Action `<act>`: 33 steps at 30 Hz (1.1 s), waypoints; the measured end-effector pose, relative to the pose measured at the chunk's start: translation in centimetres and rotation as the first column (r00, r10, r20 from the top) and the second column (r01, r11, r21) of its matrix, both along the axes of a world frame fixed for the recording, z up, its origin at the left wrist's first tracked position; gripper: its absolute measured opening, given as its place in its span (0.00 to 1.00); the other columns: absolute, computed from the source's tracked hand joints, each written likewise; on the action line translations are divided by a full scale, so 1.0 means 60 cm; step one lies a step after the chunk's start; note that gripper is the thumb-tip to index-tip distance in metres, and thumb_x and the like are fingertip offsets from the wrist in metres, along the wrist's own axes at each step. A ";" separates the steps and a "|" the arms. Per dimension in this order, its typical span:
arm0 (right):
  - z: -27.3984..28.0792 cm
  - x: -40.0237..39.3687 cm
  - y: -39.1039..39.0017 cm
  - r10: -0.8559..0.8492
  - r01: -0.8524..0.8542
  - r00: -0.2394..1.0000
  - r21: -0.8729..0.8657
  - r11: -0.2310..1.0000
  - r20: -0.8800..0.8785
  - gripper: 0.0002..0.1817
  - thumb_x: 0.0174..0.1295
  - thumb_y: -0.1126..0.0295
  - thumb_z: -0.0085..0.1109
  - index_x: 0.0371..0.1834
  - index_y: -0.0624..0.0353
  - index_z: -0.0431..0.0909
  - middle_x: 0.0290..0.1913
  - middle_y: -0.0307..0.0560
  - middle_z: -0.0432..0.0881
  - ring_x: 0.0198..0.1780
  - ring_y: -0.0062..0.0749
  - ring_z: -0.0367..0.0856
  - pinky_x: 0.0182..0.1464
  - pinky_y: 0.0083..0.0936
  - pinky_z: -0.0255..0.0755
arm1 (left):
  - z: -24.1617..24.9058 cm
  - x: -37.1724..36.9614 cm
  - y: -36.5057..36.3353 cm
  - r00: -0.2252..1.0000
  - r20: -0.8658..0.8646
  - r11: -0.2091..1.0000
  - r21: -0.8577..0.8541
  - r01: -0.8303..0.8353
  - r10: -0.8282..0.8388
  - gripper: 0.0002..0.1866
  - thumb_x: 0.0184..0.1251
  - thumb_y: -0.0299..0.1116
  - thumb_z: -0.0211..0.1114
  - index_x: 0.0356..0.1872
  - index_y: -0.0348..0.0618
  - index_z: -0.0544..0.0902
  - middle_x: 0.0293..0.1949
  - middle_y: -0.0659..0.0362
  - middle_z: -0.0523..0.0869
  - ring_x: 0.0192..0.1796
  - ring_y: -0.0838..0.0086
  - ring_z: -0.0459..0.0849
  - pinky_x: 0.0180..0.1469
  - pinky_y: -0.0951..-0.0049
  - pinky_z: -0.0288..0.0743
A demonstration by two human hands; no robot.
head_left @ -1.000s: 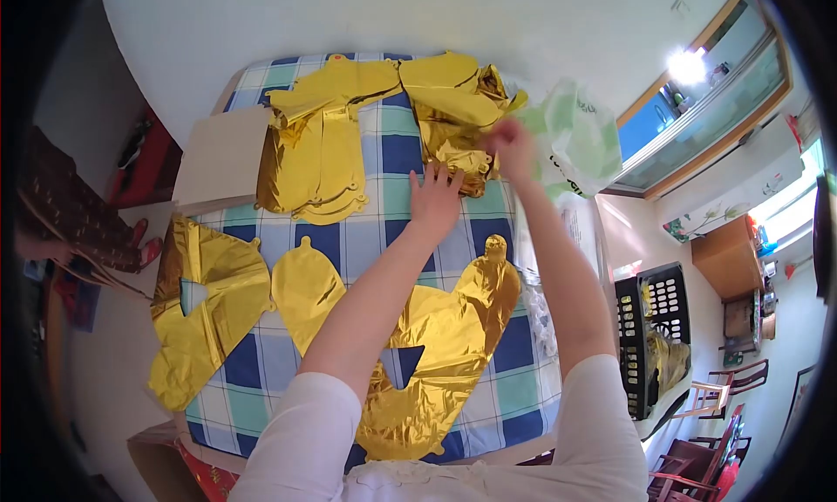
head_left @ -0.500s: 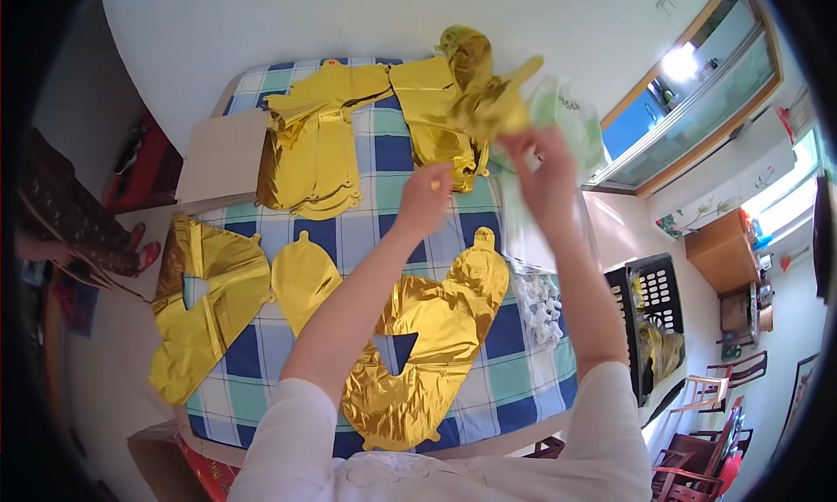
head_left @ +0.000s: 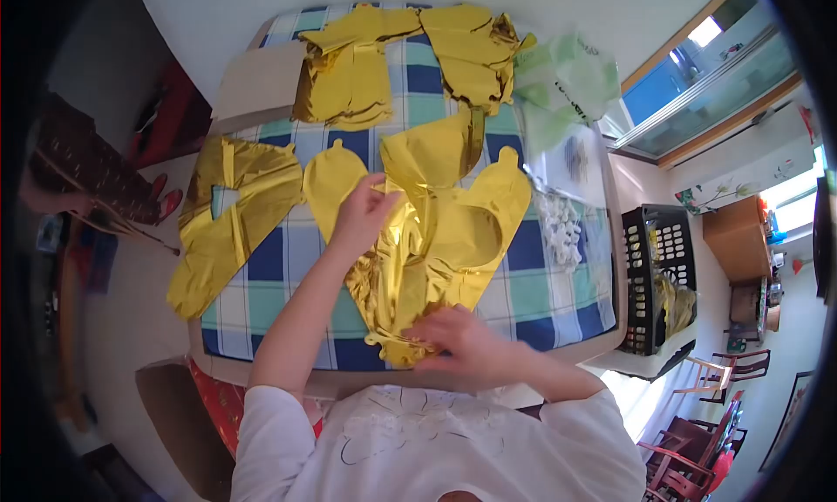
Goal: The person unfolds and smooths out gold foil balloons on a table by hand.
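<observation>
On one checked cloth, two hands at gold foil

Single head-worn view, forward and down onto checked cloth

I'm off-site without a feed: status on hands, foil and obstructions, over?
Left hand over the gold foil, grip unclear. Right hand at the near end. Foil creased, overlapping another foil. Basket off right, out of the way.
</observation>
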State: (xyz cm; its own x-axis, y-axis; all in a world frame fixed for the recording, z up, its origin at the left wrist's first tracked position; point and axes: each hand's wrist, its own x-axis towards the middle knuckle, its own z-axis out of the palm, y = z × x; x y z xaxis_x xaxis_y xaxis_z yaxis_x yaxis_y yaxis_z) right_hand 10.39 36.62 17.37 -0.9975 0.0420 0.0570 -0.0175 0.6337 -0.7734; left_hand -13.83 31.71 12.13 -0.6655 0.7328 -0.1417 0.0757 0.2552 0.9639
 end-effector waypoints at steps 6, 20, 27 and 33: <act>-0.127 -0.014 0.167 -0.518 0.566 0.822 0.427 0.705 -0.236 0.29 0.59 0.68 0.57 0.65 0.57 0.65 0.63 0.57 0.67 0.64 0.51 0.65 0.64 0.44 0.60 | -0.066 0.014 -0.134 0.547 -0.795 0.907 -0.397 -0.142 -0.262 0.27 0.70 0.45 0.53 0.67 0.46 0.66 0.69 0.50 0.62 0.73 0.54 0.54 0.71 0.52 0.47; -0.097 -0.067 0.072 0.021 0.013 0.998 0.582 0.813 -0.053 0.29 0.57 0.56 0.61 0.64 0.42 0.70 0.66 0.46 0.66 0.69 0.44 0.60 0.68 0.55 0.52 | -0.073 0.026 -0.150 0.471 -0.823 0.879 -0.442 -0.180 -0.318 0.27 0.72 0.47 0.49 0.70 0.56 0.61 0.72 0.54 0.58 0.74 0.59 0.51 0.71 0.44 0.42; -0.071 -0.021 0.095 -0.122 0.146 0.989 0.458 0.877 -0.081 0.29 0.59 0.56 0.59 0.66 0.42 0.67 0.68 0.47 0.63 0.71 0.45 0.57 0.69 0.53 0.50 | -0.069 0.017 -0.154 0.469 -0.800 0.862 -0.486 -0.143 -0.374 0.27 0.73 0.48 0.47 0.71 0.59 0.59 0.73 0.56 0.56 0.75 0.62 0.49 0.72 0.44 0.40; -0.124 -0.024 0.167 -0.341 0.351 0.930 0.598 0.721 -0.136 0.28 0.62 0.58 0.56 0.66 0.46 0.66 0.69 0.50 0.62 0.71 0.46 0.56 0.70 0.49 0.49 | -0.042 0.048 -0.162 0.424 -0.871 0.929 -0.338 -0.153 -0.248 0.28 0.70 0.47 0.53 0.70 0.58 0.62 0.73 0.55 0.56 0.75 0.62 0.50 0.71 0.44 0.43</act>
